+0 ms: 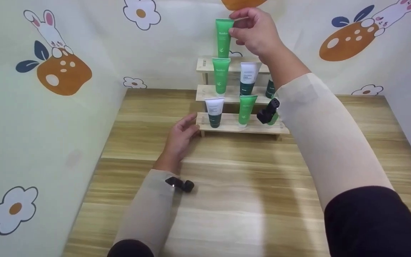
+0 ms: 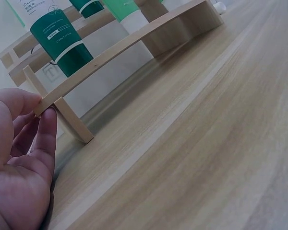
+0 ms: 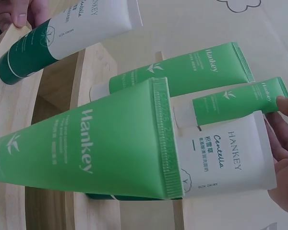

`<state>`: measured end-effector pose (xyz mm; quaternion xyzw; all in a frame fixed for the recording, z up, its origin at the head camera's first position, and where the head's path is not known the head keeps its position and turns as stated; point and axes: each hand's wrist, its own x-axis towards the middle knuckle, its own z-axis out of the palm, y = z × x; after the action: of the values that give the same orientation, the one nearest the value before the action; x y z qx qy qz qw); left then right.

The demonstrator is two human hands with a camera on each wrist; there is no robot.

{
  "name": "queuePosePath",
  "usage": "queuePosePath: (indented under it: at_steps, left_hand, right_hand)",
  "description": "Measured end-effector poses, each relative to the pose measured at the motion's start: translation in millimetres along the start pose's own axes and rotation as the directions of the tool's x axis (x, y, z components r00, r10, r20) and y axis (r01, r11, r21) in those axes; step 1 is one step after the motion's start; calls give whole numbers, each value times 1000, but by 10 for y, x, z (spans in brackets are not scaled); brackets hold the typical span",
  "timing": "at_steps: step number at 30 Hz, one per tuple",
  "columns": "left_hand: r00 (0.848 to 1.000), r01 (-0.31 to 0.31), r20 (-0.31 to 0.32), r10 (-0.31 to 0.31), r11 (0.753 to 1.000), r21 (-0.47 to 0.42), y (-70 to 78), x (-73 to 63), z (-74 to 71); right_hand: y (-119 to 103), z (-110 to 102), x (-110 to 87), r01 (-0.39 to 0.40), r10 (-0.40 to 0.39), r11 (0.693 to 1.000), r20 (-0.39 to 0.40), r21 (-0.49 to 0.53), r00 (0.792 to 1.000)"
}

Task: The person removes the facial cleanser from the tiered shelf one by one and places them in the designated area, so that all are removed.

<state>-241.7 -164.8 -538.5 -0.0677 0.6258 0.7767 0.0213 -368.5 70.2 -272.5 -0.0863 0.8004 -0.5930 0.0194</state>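
Note:
My right hand (image 1: pixel 257 32) pinches the crimped top end of a green tube (image 1: pixel 223 40) between thumb and fingers. That tube stands upright at the left of the top tier of a three-tier wooden shelf (image 1: pixel 241 130); its cap end shows in the right wrist view, on the tube (image 3: pixel 240 101). My left hand (image 1: pixel 181 137) grips the left end of the lowest tier. In the left wrist view, thumb and fingers of the left hand (image 2: pixel 21 158) pinch that board's corner, beside a white and dark green tube (image 2: pixel 60 40).
On the middle tier stand a green tube (image 1: pixel 221 75), a white and dark green tube (image 1: pixel 248 76) and another, partly hidden tube (image 1: pixel 270 89). The lowest tier holds a white and green tube (image 1: pixel 214 111), a green tube (image 1: pixel 247 110) and one behind the wrist camera (image 1: pixel 268 111). Patterned walls (image 1: pixel 170 53) enclose the wooden tabletop (image 1: pixel 219 185).

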Motion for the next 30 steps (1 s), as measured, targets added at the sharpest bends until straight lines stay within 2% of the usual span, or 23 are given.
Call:
queuePosePath:
  at_steps: [8, 15, 22, 30]
  left_hand:
    - [1000, 8, 7, -8, 1000, -11, 6, 1, 14]
    - [1000, -9, 25, 10, 999, -47, -10, -3, 1]
    - [1000, 10, 13, -9, 1000, -23, -15, 6, -11]
    - [1000, 16, 21, -16, 1000, -8, -7, 11, -25]
  right_hand:
    - [43, -42, 6, -4, 4, 1000, -40, 8, 999]
    - [102, -201, -21, 3, -2, 1000, -62, 24, 998]
    - [117, -460, -89, -28, 32, 998, -87, 56, 996]
    - [213, -861, -199, -58, 70, 994, -133, 93, 989]
